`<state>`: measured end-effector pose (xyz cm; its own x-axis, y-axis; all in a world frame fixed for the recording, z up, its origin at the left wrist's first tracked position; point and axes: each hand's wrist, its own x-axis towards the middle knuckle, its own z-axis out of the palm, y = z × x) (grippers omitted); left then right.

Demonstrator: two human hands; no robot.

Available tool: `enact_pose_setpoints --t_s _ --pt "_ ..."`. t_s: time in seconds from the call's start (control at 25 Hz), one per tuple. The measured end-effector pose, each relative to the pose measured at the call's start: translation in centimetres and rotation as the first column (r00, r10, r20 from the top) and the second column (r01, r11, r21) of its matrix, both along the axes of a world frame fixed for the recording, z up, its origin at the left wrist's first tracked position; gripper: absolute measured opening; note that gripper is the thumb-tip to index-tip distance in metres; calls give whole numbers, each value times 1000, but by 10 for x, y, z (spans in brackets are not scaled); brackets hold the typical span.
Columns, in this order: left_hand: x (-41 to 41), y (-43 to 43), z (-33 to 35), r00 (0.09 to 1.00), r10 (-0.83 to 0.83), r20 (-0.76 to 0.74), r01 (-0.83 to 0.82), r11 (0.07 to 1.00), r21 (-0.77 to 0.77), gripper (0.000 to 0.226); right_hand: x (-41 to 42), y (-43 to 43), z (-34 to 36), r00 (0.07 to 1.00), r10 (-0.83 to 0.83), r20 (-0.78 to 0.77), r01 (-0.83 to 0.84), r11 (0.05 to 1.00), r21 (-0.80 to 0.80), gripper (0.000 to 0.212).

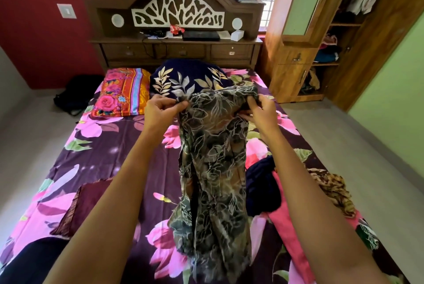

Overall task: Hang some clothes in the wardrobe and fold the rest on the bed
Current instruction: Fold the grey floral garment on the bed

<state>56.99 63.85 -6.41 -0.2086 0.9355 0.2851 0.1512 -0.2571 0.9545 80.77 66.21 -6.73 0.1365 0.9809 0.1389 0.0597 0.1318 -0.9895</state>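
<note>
With the left hand [160, 109] and right hand [261, 111] pinching the leaf-print garment's [213, 157] top edge apart, pull it taut and level above the bed [103, 157] before folding.

Single head-worn wide-angle view from the foot of a bed [110, 146].
Looks forward and down along the bed toward the headboard [176, 8]. Sits close over the left hand [160, 109] and right hand [263, 111] at centre, gripping a cloth [213, 157], with forearms entering from the bottom edge. Takes in the wardrobe [289, 77] at right. Bows straight lines at the edges.
</note>
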Motion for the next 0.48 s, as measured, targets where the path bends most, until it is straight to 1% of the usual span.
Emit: enact_pose_setpoints --t_s 0.04,0.08,0.12,0.16,0.2,0.24,0.28,0.32,0.36,0.4,0.44,0.48 --pt "-4 2 0 978 -195 80 194 981 15 13 -1 1 2 996 25 -91 -26 1000 -10 14" --pt "-9 2 2 908 -408 90 407 913 30 17 -2 2 4 982 68 -174 -72 997 -19 16" --pt "-12 1 5 803 -594 40 595 804 -4 21 -4 3 8 966 130 -225 -137 990 -15 18" --pt "-13 -1 9 680 -733 -13 731 679 -71 23 -7 2 12 949 205 -241 -212 977 -3 19" --pt "-13 -1 11 580 -814 -35 807 579 -110 24 -12 0 19 932 282 -229 -288 958 8 19" --pt "-11 -1 14 566 -824 -29 817 565 -113 26 -17 -3 26 913 350 -211 -356 934 7 20" --pt "-10 1 16 615 -788 10 786 613 -86 28 -22 -6 32 892 407 -196 -416 909 -8 21" --pt "-8 5 18 707 -707 17 706 705 -67 29 -25 -10 38 868 457 -193 -471 881 -32 24" --pt "-7 10 19 772 -636 -17 634 771 -57 38 -27 -13 42 844 503 -188 -520 852 -54 26" --pt "-6 14 21 783 -616 -85 612 788 -73 54 -27 -17 45 814 552 -180 -571 818 -71 28" --pt "-4 16 22 742 -656 -136 647 754 -108 69 -27 -20 49 772 617 -155 -632 771 -80 27" --pt "0 15 23 681 -716 -154 699 698 -155 78 -26 -22 52 725 677 -124 -687 722 -81 26"
